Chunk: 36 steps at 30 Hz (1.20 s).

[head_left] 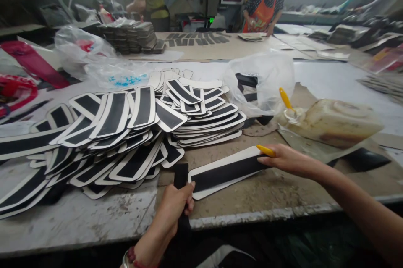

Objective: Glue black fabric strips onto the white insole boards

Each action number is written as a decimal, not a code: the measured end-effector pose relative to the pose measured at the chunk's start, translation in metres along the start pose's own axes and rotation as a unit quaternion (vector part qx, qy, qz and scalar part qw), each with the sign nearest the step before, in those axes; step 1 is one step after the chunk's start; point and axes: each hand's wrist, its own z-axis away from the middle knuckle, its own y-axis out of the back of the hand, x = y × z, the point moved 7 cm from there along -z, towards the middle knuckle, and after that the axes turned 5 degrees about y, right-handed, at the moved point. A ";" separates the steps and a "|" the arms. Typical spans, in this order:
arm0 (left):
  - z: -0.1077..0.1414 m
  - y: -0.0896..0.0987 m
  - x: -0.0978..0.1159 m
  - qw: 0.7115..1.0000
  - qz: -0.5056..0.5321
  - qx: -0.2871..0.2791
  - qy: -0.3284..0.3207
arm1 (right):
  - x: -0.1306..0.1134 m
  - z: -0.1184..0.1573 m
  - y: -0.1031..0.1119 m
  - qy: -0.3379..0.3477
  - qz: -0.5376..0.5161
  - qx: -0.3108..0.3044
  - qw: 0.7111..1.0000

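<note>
A white-edged piece with a black strip [226, 172] lies on the brown board at the front of the table. My left hand [181, 201] pinches its left end, its fingers closed. A loose black strip [181, 175] hangs beside that hand, over the table's front edge. My right hand [278, 158] is closed around a yellow-handled tool [265, 150] and touches the piece's right end; the tool's tip is hidden. Left of and behind the piece, many similar black and white pieces [113, 114] lie in an overlapping heap.
A stained plastic container [343, 123] with a second yellow handle [286, 99] stands at right. Clear plastic bags [261, 79] lie behind the heap. Two people, one in an orange apron [262, 14], stand across the table near stacked dark pieces [129, 35].
</note>
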 end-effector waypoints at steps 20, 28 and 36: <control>-0.001 0.001 -0.004 0.999 -0.048 -0.011 0.010 | 0.017 -0.018 -0.016 -0.118 0.151 0.037 0.981; 0.000 -0.002 0.001 0.999 -0.043 -0.015 0.005 | 0.031 -0.026 -0.023 -0.104 0.134 0.034 0.985; -0.005 -0.001 -0.005 0.999 -0.038 -0.004 0.005 | 0.045 -0.031 -0.029 -0.084 0.137 0.051 0.986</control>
